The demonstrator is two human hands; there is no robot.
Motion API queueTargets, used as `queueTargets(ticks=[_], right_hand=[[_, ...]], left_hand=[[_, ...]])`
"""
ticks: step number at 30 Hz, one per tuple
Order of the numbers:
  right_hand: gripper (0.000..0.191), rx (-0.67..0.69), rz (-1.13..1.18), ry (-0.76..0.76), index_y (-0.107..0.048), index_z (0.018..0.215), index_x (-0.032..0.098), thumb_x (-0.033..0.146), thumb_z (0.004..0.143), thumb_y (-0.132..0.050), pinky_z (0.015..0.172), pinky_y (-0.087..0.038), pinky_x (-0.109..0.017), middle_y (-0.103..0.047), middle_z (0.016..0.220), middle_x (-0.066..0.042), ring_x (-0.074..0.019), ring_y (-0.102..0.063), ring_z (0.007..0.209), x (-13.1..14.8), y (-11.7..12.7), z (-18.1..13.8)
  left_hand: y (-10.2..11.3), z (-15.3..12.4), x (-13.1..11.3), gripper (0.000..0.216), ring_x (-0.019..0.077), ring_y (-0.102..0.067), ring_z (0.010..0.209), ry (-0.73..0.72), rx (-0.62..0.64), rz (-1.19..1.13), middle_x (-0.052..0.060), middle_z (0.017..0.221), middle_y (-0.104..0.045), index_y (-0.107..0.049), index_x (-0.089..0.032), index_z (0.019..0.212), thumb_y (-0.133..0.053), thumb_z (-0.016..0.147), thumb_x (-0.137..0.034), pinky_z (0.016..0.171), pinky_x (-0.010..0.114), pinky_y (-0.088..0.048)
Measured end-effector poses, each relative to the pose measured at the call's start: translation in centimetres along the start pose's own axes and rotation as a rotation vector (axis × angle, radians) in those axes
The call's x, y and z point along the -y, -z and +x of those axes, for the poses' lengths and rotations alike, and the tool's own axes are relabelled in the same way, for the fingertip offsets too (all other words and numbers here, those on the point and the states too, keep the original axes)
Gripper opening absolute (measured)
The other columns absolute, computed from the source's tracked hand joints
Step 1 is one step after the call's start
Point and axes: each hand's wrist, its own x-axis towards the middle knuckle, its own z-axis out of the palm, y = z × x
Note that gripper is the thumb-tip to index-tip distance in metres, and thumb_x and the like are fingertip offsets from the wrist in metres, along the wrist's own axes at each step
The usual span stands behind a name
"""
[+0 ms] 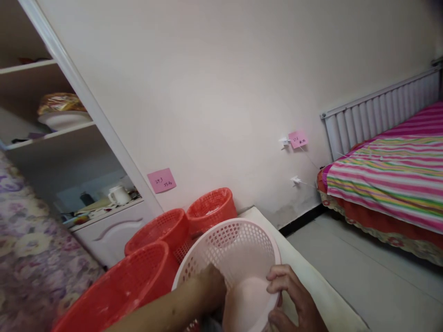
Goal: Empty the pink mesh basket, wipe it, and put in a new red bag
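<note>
Shelf: I see a white wall shelf (pixel 51 133) far left, with a white round dish (pixel 62 119) on it.
Red baskets: three red round plastic baskets (pixel 162 230) sit left of the pink one.
Left hand (pixel 211 286): reaches inside the basket; I cannot tell if it grips.
Pink basket (pixel 235 249): a pale pink round plastic basket with holes, low in the middle, tipped so its mouth faces me. I think it is light and bendy; the rim is best to hold.
Right hand (pixel 294 299): fingers curl over the rim.
Bed: a striped bed (pixel 387 180) far right.

A white table (pixel 321 281) bears three red baskets (pixel 162 230) and one pale pink basket (pixel 238 249).
</note>
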Motion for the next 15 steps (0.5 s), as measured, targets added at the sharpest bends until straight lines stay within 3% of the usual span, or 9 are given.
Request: queueTargets(ticks=[2,6,8,10,13,15], right_hand=[[0.022,-0.034,-0.001,0.011,-0.055,0.095,0.026,0.048,0.093,-0.054,0.073,-0.051,-0.028,-0.059,0.098,-0.004,-0.0196,-0.062,0.086,-0.3,-0.4,-0.4],[0.038,-0.114,0.050,0.074,-0.055,0.093,0.026,0.063,0.093,-0.045,0.059,-0.049,-0.027,-0.057,0.091,-0.005,-0.0187,-0.059,0.072,-1.1,-1.5,-1.8],[0.039,-0.069,0.065,0.062,-0.054,0.094,0.026,0.064,0.090,-0.049,0.055,-0.047,-0.026,-0.057,0.091,-0.006,-0.0176,-0.057,0.068,-1.1,-1.5,-2.5],[0.036,-0.011,0.058,0.011,-0.053,0.096,0.025,0.061,0.090,-0.053,0.056,-0.047,-0.025,-0.057,0.094,-0.006,-0.0175,-0.058,0.070,-0.7,-1.1,-2.9],[0.037,0.039,0.054,-0.028,-0.052,0.097,0.026,0.063,0.090,-0.052,0.058,-0.048,-0.026,-0.056,0.096,-0.006,-0.0192,-0.060,0.077,0.0,-0.4,-3.2],[0.035,0.072,0.062,-0.030,-0.053,0.096,0.027,0.062,0.092,-0.049,0.055,-0.046,-0.025,-0.057,0.095,-0.006,-0.0175,-0.060,0.072,0.6,-0.2,-3.2]], left_hand=[[1.5,0.0,0.5,0.034,0.0400,-0.060,0.112,0.044,-0.215,0.165,0.023,0.104,-0.071,-0.072,-0.011,0.091,-0.042,0.081,0.002,0.103,0.063,-0.033],[5.5,1.2,1.0,0.030,0.0351,-0.050,0.121,-0.092,-0.374,0.341,0.019,0.123,-0.063,-0.064,-0.013,0.110,-0.039,0.095,-0.015,0.102,0.055,-0.036],[6.2,1.7,1.1,0.031,0.0307,-0.045,0.128,-0.188,-0.372,0.392,0.014,0.136,-0.056,-0.062,-0.018,0.116,-0.035,0.098,-0.020,0.107,0.052,-0.032],[5.4,2.0,1.1,0.031,0.0296,-0.047,0.126,-0.222,-0.322,0.413,0.012,0.132,-0.059,-0.064,-0.019,0.111,-0.036,0.099,-0.020,0.108,0.053,-0.032],[2.6,2.0,0.8,0.021,0.0342,-0.059,0.108,-0.136,-0.204,0.387,0.016,0.108,-0.068,-0.069,-0.014,0.098,-0.051,0.091,-0.023,0.090,0.052,-0.046],[0.8,1.9,0.1,0.020,0.0339,-0.065,0.091,-0.076,-0.094,0.325,0.015,0.096,-0.072,-0.072,-0.014,0.092,-0.068,0.077,-0.026,0.073,0.044,-0.052]])
